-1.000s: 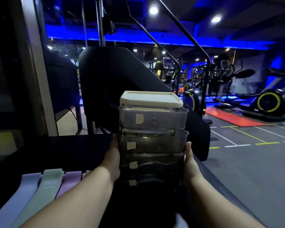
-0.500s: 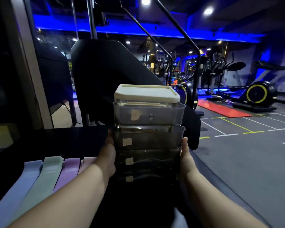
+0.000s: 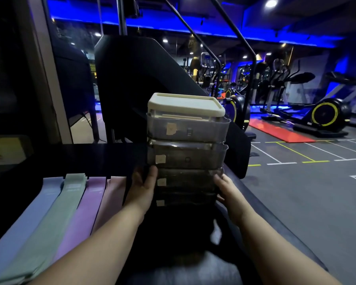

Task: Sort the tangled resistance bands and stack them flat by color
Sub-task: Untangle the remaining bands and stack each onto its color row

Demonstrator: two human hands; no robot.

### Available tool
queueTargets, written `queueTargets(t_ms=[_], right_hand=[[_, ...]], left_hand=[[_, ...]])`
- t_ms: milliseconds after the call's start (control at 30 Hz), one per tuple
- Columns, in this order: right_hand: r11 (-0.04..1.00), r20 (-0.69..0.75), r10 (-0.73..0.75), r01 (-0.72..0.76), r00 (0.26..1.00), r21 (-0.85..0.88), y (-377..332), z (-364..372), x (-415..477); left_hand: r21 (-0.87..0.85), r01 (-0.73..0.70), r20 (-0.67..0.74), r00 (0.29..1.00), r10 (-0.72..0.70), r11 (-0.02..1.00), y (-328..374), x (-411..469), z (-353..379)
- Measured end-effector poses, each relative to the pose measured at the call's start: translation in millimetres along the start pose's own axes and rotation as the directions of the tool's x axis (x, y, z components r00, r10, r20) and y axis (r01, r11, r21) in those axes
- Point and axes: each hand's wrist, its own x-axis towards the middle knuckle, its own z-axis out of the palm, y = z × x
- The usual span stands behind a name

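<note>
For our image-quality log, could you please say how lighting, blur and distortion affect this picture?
Head view: dim and blue-tinted by ceiling strips. Head view: the stack of containers loses its lower tiers to shadow, though its cream lid reads clearly. Head view: wide-angle stretch elongates the resistance bands near the bottom edge.

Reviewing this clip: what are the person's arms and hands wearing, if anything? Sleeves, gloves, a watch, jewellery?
The left forearm and right forearm are bare down to the bottom edge of the frame, with no sleeve or cuff in view. The left hand and right hand are ungloved. No watch, bracelet or ring shows on the visible parts; some fingers are hidden.
</note>
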Motion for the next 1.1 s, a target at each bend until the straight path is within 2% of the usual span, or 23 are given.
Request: queueTargets(t_ms=[100, 167, 333, 567, 767, 900, 1000, 1100], right_hand=[[0.985, -0.060, -0.026, 0.015, 0.998, -0.173, 15, -6, 0], [0.967, -0.132, -0.043, 0.008, 0.990, -0.254, 26, -12, 6], [0.938, -0.242, -0.069, -0.020, 0.968, -0.346, 20, -9, 12], [0.852, -0.279, -0.025, -0.126, 0.960, -0.508, 9, -2, 19], [0.872, -0.283, -0.039, -0.106, 0.958, -0.478, 5, 2, 18], [0.950, -0.249, -0.061, -0.021, 0.966, -0.313, 4, 5, 15], [0.970, -0.264, -0.076, 0.009, 0.962, -0.244, -3, 12, 15], [0.966, -0.307, -0.059, -0.024, 0.950, -0.258, -10, 18, 21]], left_hand=[[0.089, -0.062, 0.091, 0.994, 0.054, 0.994, -10, -8, 1], [0.138, -0.063, 0.076, 0.996, 0.053, 0.988, -10, -6, 2], [0.224, -0.075, 0.055, 0.996, 0.064, 0.972, -8, 4, 4], [0.290, -0.035, 0.068, 0.998, 0.015, 0.956, -2, 21, 4], [0.245, -0.063, 0.106, 0.994, 0.038, 0.967, 3, 25, 2], [0.159, -0.107, 0.123, 0.989, 0.088, 0.982, 7, 18, 1], [0.157, -0.089, 0.099, 0.992, 0.074, 0.984, 19, 10, 5], [0.197, -0.040, 0.079, 0.997, 0.025, 0.980, 29, 10, 10]])
